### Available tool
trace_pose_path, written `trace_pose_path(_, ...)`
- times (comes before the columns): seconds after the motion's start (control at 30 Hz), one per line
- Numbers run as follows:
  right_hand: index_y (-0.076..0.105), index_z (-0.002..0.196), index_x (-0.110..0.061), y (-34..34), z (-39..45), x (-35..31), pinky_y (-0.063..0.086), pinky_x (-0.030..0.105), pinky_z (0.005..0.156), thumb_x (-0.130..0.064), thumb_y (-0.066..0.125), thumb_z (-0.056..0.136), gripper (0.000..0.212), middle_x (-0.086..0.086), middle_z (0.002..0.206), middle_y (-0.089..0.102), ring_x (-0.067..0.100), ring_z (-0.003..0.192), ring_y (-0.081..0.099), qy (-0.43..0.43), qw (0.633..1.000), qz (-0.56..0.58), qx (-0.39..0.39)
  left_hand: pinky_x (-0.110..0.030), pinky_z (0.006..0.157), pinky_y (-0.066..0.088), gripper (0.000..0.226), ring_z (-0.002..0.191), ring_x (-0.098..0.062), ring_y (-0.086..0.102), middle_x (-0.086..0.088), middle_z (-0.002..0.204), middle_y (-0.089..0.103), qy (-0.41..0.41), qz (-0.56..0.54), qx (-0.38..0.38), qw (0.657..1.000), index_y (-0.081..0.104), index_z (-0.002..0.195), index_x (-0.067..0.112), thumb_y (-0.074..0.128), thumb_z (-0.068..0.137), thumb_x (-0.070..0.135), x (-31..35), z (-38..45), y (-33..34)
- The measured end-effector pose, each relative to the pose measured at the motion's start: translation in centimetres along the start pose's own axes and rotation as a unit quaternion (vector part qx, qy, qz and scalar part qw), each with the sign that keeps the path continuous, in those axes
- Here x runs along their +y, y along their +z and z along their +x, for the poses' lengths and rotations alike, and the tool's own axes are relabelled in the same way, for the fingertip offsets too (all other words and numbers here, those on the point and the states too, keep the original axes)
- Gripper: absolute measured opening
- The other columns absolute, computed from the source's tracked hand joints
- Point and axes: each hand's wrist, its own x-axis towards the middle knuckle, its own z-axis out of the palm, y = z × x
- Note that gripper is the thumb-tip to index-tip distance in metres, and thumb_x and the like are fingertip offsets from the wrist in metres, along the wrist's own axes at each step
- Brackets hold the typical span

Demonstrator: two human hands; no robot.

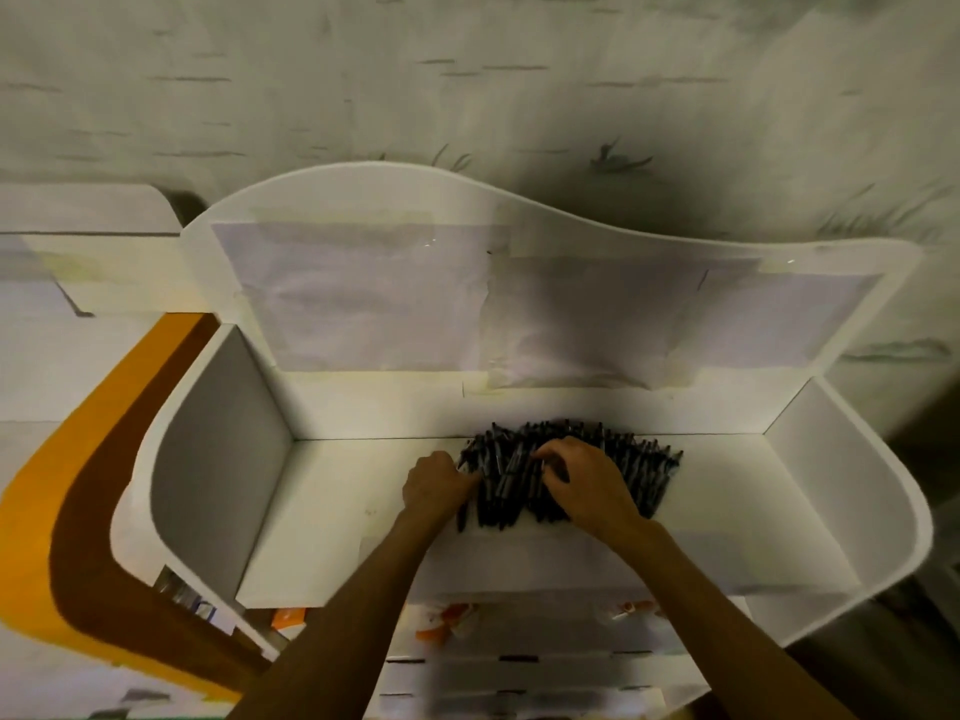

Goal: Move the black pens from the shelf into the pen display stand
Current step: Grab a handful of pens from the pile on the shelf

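— What are the two hands doing?

— Both are down in the pile of black pens. The left hand sits at the left edge of the pile. Its fingers are curled, and the tips go in among the pens there. It looks like it is grabbing some, but the fingers are hidden, so I cannot tell how many.

— And the other one?

— The right hand lies on top of the middle of the pile. Its fingers are bent too, and the fingertips pinch at the pens near the top. The picture is a bit blurry there.

— Where are the pens?

— They lie on the flat white shelf, close to the back wall, a little right of the middle. They make one thick heap. Most of them point front to back, side by side, some a bit crooked. They are dark with small pale bits on them.

— What does the shelf look like?

— It is white, with a side wall at each end and a tall curvy back board. Pale sheets of paper are stuck on that board. To the left there is an orange and brown curved shape. Behind it all is a grey wall with small dark marks.
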Motion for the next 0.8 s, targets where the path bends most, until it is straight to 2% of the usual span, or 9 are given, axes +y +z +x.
trace_pose_path(0.1,0.067,0.112,-0.02,-0.3,0.1,0.3,0.05,0.026,0.079,-0.017,0.056,0.097,0.019,-0.003,0.105,0.064,0.013,0.088,0.059,0.0,1.0,0.002,-0.001,-0.026,0.059,0.041,0.045,0.072,-0.018,0.059,-0.002,0.082,0.065,-0.013,0.058,0.022,0.998,0.057,0.077,0.017,0.06,0.085,0.062,0.2,-0.1,-0.3)
trace_pose_path(0.13,0.068,0.111,-0.021,-0.4,0.2,0.4,0.051,0.028,0.08,-0.017,0.056,0.097,0.019,-0.003,0.105,0.064,0.013,0.089,0.06,0.0,1.0,0.003,-0.001,-0.027,0.062,0.043,0.045,0.075,-0.02,0.061,-0.003,0.087,0.067,-0.02,0.073,0.026,0.997,0.061,0.08,0.016,0.054,0.089,0.06,0.2,-0.2,-0.4)
trace_pose_path(0.2,0.068,0.111,-0.02,-0.5,0.2,0.5,0.052,0.031,0.081,-0.017,0.057,0.097,0.018,-0.002,0.105,0.065,0.015,0.09,0.061,-0.002,1.0,0.004,0.0,-0.031,0.071,0.048,0.041,0.085,-0.023,0.062,-0.007,0.1,0.068,-0.036,0.066,0.026,0.997,0.065,0.101,0.011,0.047,0.096,0.048,0.3,0.0,-0.4)
trace_pose_path(0.3,0.068,0.111,-0.018,-0.5,0.2,0.6,0.053,0.034,0.082,-0.016,0.057,0.096,0.018,0.0,0.106,0.065,0.017,0.09,0.062,-0.005,1.0,0.002,0.002,-0.036,0.077,0.05,0.031,0.098,-0.032,0.062,-0.018,0.116,0.062,-0.051,-0.036,-0.013,0.998,0.046,0.127,0.002,0.043,0.101,0.019,0.7,0.5,-0.5)
trace_pose_path(0.37,0.068,0.112,-0.017,-0.5,0.3,0.7,0.053,0.035,0.083,-0.017,0.057,0.097,0.019,0.001,0.106,0.065,0.018,0.09,0.061,-0.004,1.0,0.004,0.0,-0.033,0.064,0.051,0.033,0.086,-0.029,0.061,-0.018,0.109,0.061,-0.063,-0.158,-0.047,0.984,0.042,0.133,0.006,0.041,0.1,0.012,0.7,0.4,-0.7)
trace_pose_path(0.43,0.068,0.113,-0.016,-0.4,0.3,0.8,0.054,0.036,0.083,-0.017,0.057,0.097,0.019,0.001,0.107,0.065,0.018,0.09,0.062,-0.005,1.0,0.006,0.0,-0.028,0.057,0.047,0.031,0.076,-0.023,0.058,-0.013,0.101,0.063,-0.074,-0.22,-0.049,0.971,0.051,0.128,0.01,0.046,0.099,0.02,0.5,0.3,-0.7)
trace_pose_path(0.57,0.068,0.112,-0.016,-0.3,0.2,0.7,0.054,0.035,0.081,-0.016,0.057,0.096,0.019,0.0,0.107,0.065,0.018,0.089,0.062,-0.006,1.0,0.006,-0.001,-0.026,0.059,0.048,0.047,0.071,-0.02,0.062,-0.008,0.086,0.069,-0.093,-0.211,-0.047,0.972,0.067,0.095,0.008,0.072,0.082,0.053,-0.1,0.7,-0.3)
trace_pose_path(0.63,0.068,0.112,-0.016,-0.4,0.3,0.7,0.054,0.034,0.08,-0.015,0.057,0.096,0.019,0.0,0.106,0.065,0.018,0.088,0.062,-0.006,1.0,0.006,0.0,-0.025,0.055,0.046,0.052,0.066,-0.018,0.061,-0.007,0.081,0.069,-0.082,-0.2,-0.048,0.975,0.068,0.088,0.008,0.078,0.075,0.056,-0.1,0.9,-0.2)
trace_pose_path(0.8,0.068,0.112,-0.014,-0.4,0.1,0.7,0.053,0.034,0.081,-0.016,0.057,0.097,0.019,0.002,0.106,0.065,0.019,0.088,0.062,-0.009,1.0,0.0,-0.001,-0.026,0.06,0.051,0.046,0.075,-0.017,0.066,-0.005,0.087,0.069,-0.082,-0.182,-0.048,0.979,0.066,0.092,0.01,0.078,0.074,0.05,0.4,0.8,-0.4)
